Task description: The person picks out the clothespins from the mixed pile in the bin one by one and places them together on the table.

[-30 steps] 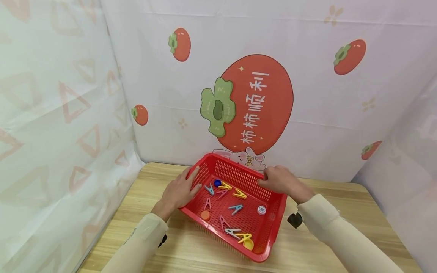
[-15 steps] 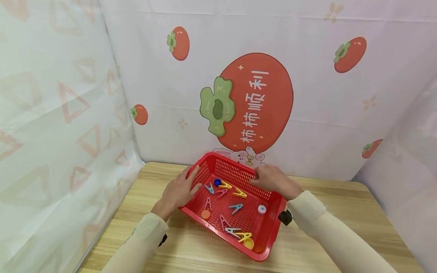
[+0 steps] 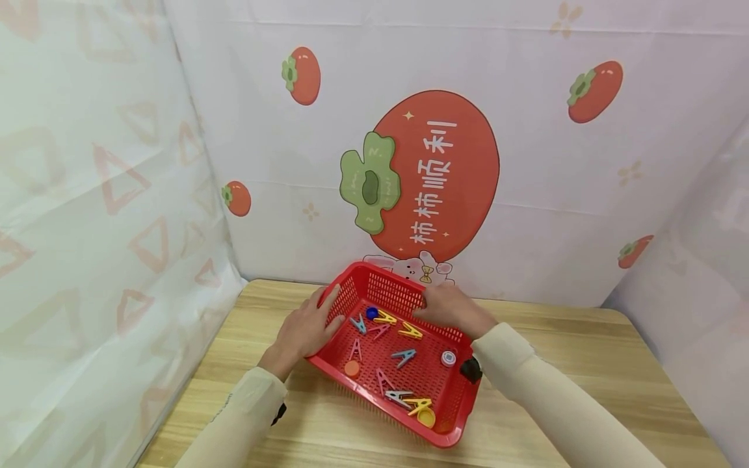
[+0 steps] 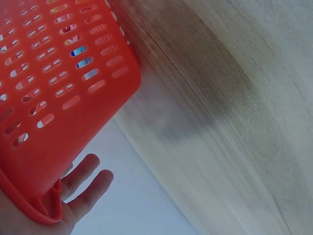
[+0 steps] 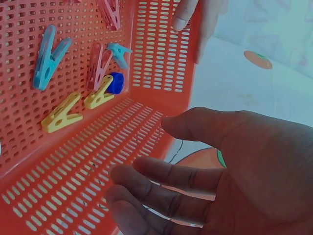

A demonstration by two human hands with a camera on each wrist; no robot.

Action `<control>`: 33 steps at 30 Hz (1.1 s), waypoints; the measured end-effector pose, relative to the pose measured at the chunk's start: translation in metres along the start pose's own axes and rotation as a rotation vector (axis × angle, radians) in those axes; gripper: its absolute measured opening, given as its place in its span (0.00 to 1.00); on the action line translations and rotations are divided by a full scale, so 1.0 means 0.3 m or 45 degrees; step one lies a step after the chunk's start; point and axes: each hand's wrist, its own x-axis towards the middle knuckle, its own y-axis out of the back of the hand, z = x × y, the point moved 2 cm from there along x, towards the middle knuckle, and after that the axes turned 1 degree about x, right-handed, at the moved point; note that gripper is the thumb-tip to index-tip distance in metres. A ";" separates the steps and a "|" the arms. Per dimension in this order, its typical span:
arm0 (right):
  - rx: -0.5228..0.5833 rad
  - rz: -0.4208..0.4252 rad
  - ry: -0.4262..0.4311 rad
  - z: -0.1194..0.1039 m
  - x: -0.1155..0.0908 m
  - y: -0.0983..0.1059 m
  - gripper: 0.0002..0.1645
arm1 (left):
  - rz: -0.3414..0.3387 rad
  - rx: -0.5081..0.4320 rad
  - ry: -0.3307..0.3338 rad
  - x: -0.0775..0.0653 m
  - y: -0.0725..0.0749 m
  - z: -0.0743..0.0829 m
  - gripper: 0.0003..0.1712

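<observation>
A red plastic basket (image 3: 447,439) with slotted walls sits turned at an angle on the table. My left hand (image 3: 303,330) grips its left rim, thumb inside and fingers outside the wall. Over the far rim hovers my right hand (image 3: 447,307), its fingers loosely bent with nothing between them in the right wrist view. Several clothespins lie spread on the basket floor, among them a teal clothespin (image 3: 404,357), a yellow clothespin (image 3: 411,331) and a pink clothespin (image 3: 355,350). Bottle caps lie among them: a blue cap (image 3: 372,313), an orange cap (image 3: 352,369), a yellow cap (image 3: 426,417).
A white round cap (image 3: 448,359) lies near the basket's right wall. The wood-grain table (image 3: 562,377) extends on both sides. Behind it stands a white backdrop cloth (image 3: 269,130) printed with persimmons, and another cloth (image 3: 105,273) hangs at the left.
My right hand has slid leftward along the basket's far rim, away from the right corner. My left hand, the basket and its contents stay in place.
</observation>
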 end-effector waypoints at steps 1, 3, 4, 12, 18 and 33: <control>-0.018 -0.001 0.004 -0.004 0.004 -0.002 0.21 | 0.000 -0.001 0.001 0.000 0.000 -0.001 0.49; -0.048 -0.005 0.012 -0.010 0.013 -0.006 0.20 | 0.000 0.000 0.002 0.000 0.000 -0.002 0.49; -0.061 -0.006 0.015 -0.013 0.017 -0.008 0.21 | -0.001 0.002 0.002 0.000 0.001 -0.002 0.49; -0.066 -0.076 -0.025 -0.029 0.043 -0.029 0.24 | -0.002 0.007 -0.002 0.002 -0.002 -0.005 0.49; -0.105 -0.096 -0.045 -0.043 0.062 -0.046 0.25 | 0.001 0.014 0.000 0.006 -0.006 -0.006 0.49; -0.107 -0.173 -0.101 -0.052 0.119 -0.136 0.24 | 0.003 0.018 -0.006 0.006 -0.008 -0.003 0.49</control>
